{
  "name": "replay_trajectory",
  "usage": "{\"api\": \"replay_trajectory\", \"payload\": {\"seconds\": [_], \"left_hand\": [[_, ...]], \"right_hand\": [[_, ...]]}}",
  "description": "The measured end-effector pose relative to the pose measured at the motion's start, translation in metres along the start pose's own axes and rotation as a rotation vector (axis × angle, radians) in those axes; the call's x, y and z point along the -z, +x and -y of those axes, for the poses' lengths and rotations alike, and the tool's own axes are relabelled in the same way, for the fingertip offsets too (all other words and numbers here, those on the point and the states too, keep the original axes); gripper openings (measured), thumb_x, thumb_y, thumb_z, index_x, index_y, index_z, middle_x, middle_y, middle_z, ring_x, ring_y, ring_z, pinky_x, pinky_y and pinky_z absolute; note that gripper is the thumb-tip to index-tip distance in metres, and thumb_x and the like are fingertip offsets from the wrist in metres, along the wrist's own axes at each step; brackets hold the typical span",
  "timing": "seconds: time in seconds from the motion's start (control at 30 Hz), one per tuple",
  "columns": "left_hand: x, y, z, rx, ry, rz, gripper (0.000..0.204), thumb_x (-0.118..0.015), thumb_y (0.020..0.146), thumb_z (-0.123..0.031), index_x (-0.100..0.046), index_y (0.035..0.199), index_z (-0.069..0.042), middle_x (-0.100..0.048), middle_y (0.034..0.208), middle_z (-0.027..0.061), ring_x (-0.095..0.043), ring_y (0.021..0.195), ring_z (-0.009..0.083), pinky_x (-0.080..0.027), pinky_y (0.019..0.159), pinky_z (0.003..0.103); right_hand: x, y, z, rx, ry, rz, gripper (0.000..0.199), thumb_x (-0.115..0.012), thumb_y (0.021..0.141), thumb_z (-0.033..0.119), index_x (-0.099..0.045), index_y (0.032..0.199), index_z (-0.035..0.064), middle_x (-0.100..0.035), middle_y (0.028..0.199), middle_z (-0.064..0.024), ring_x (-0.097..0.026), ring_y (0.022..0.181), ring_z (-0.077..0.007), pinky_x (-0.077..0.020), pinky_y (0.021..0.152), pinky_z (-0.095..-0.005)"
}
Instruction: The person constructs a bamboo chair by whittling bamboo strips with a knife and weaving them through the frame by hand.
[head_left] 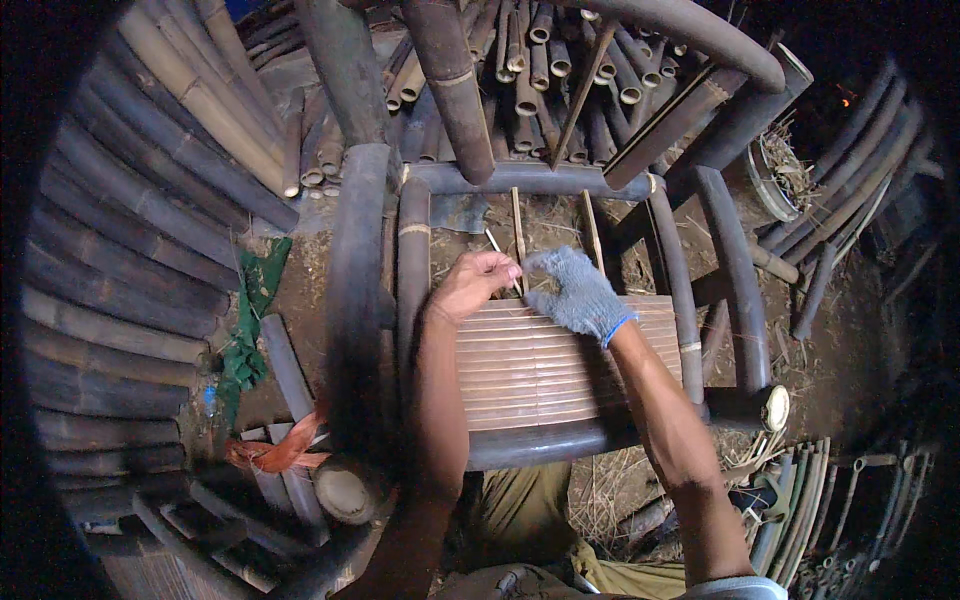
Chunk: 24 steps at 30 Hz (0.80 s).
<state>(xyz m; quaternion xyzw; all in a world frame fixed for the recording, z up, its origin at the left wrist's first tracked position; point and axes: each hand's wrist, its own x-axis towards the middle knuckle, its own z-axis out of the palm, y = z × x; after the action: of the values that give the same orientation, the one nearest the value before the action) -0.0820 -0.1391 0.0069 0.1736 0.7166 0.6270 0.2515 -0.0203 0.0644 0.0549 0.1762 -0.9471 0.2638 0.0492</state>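
Observation:
A dark bamboo chair [545, 180] stands in front of me, its seat partly covered by rows of pale bamboo slats [540, 355]. My bare left hand [474, 283] is over the far edge of these slats, thumb and finger pinched on a thin pale stick [491, 239]. Beside it, my right hand [575, 292] wears a grey knit glove with a blue cuff. Its fingers curve apart with nothing visible between them, just right of the left fingertips. Two narrow support strips, a left one [517, 215] and a right one [592, 225], run from the slats to the rear rail.
Dark bamboo poles [120, 270] are stacked along the left, and cut bamboo tubes [540, 75] lie behind the chair. Green cloth [255, 310] and orange ribbon [280, 450] lie at left. A container of shavings [785, 170] stands at far right, with thinner poles [795, 500] below.

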Motion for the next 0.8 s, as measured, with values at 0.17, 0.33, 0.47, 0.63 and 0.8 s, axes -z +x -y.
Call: {"api": "replay_trajectory", "payload": {"seconds": [0.17, 0.33, 0.47, 0.63, 0.8], "left_hand": [[-0.012, -0.011, -0.033, -0.065, -0.148, 0.101, 0.016, -0.066, 0.092, -0.014, -0.071, 0.094, 0.001, -0.069, 0.083, 0.0041, -0.062, 0.080, 0.0111, -0.050, 0.078, 0.027], [-0.001, -0.009, -0.006, 0.042, -0.044, -0.056, 0.017, -0.066, 0.090, -0.014, -0.071, 0.093, 0.002, -0.072, 0.081, 0.0075, -0.066, 0.076, 0.0126, -0.052, 0.076, 0.028], [-0.027, 0.004, -0.006, -0.052, 0.092, -0.147, 0.026, -0.065, 0.091, -0.021, -0.070, 0.104, 0.001, -0.073, 0.097, 0.0122, -0.069, 0.088, 0.0188, -0.053, 0.082, 0.033], [-0.017, 0.007, 0.003, -0.018, 0.402, -0.433, 0.029, -0.057, 0.092, -0.023, -0.069, 0.105, -0.001, -0.070, 0.100, 0.0207, -0.067, 0.096, 0.0343, -0.050, 0.087, 0.039], [-0.026, 0.003, 0.007, -0.126, 0.468, -0.301, 0.026, -0.055, 0.083, -0.008, -0.069, 0.104, -0.001, -0.066, 0.103, 0.0261, -0.063, 0.100, 0.0417, -0.049, 0.092, 0.045]], "right_hand": [[0.018, -0.035, 0.016, -0.236, 0.600, 0.024, 0.028, -0.068, 0.089, 0.029, -0.069, 0.103, 0.0051, -0.066, 0.096, -0.0119, -0.061, 0.095, -0.0286, -0.0485, 0.088, -0.0373], [0.135, -0.178, 0.038, -0.262, 0.151, -0.106, 0.020, -0.057, 0.094, 0.019, -0.063, 0.084, 0.0030, -0.058, 0.081, -0.0043, -0.054, 0.076, -0.0158, -0.0443, 0.072, -0.0308], [0.307, -0.362, 0.043, -0.839, 0.097, -0.744, 0.019, -0.056, 0.095, 0.021, -0.062, 0.091, 0.0042, -0.058, 0.085, -0.0019, -0.052, 0.077, -0.0150, -0.0445, 0.073, -0.0315], [0.391, -0.395, 0.027, -0.851, -0.200, -0.429, 0.024, -0.048, 0.099, 0.019, -0.061, 0.113, 0.0028, -0.059, 0.112, -0.0068, -0.051, 0.107, -0.0169, -0.0408, 0.096, -0.0326], [0.441, -0.370, -0.040, -0.756, -0.400, -0.375, 0.042, -0.045, 0.098, 0.030, -0.056, 0.129, 0.0042, -0.049, 0.140, -0.0121, -0.040, 0.135, -0.0228, -0.0289, 0.114, -0.0403]]}}
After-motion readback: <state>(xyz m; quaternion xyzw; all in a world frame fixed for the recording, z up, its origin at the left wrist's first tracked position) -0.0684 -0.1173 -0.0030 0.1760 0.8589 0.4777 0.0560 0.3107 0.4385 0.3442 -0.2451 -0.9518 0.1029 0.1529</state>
